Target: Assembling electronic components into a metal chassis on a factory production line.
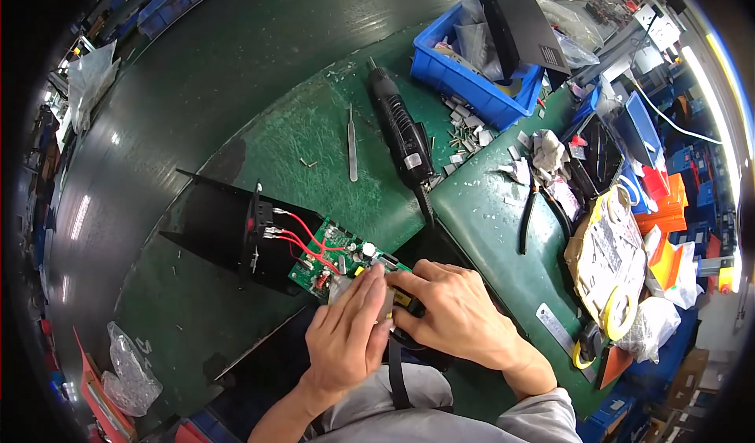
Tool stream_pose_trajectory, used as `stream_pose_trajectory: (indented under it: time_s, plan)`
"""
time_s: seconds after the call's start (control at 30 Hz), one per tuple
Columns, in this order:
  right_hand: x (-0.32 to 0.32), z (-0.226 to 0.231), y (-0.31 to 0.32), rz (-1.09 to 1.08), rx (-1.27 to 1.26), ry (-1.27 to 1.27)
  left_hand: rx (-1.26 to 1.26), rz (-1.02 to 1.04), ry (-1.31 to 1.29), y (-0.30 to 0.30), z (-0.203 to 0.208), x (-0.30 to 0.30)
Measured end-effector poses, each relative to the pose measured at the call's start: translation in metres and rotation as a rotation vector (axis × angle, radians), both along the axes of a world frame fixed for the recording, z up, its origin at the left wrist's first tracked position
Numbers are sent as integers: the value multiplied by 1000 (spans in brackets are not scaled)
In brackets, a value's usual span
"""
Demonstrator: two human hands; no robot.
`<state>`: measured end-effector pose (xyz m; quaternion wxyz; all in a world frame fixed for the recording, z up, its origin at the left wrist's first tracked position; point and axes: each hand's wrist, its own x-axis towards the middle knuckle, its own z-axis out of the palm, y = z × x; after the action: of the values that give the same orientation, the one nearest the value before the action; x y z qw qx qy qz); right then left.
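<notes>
A green circuit board (318,256) with red wires (303,235) lies at the near edge of the bench. Its wires run to a black panel (253,235) on an open black metal housing (208,223). My left hand (346,337) presses on the board's near end, fingers straight and held together. Between the hands shows part of a pale grey flat piece (385,305), mostly hidden. My right hand (460,309) is curled round the right end of the board, thumb and fingers bent. The fingertips of both hands nearly meet.
Beyond the board lie tweezers (352,144) and a black electric screwdriver (399,124). A blue bin (472,81) holds bags and a black cover (523,30). Loose screws and small grey pieces (468,132) are scattered nearby. Pliers (528,219), a ruler (558,329) and tape rolls (621,313) sit right.
</notes>
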<state>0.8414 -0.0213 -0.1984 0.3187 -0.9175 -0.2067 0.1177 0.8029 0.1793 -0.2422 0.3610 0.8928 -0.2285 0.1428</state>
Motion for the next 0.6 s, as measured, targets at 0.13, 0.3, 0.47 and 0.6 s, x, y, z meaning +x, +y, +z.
stream_pose_trajectory:
  time_s: [0.13, 0.3, 0.47, 0.6]
  plan:
    - [0, -6, -1, -14, 48, 4, 68, -72, -56, 5, 1, 5]
    - [2, -6, -7, -28, 115, 101, 13, -101, -86, 25, 6, -4]
    - [4, -12, -14, -10, 161, 50, 67, 93, -307, 79, -3, -19]
    - [6, -8, -17, 5, 159, 38, -94, 509, -240, 112, 6, 4]
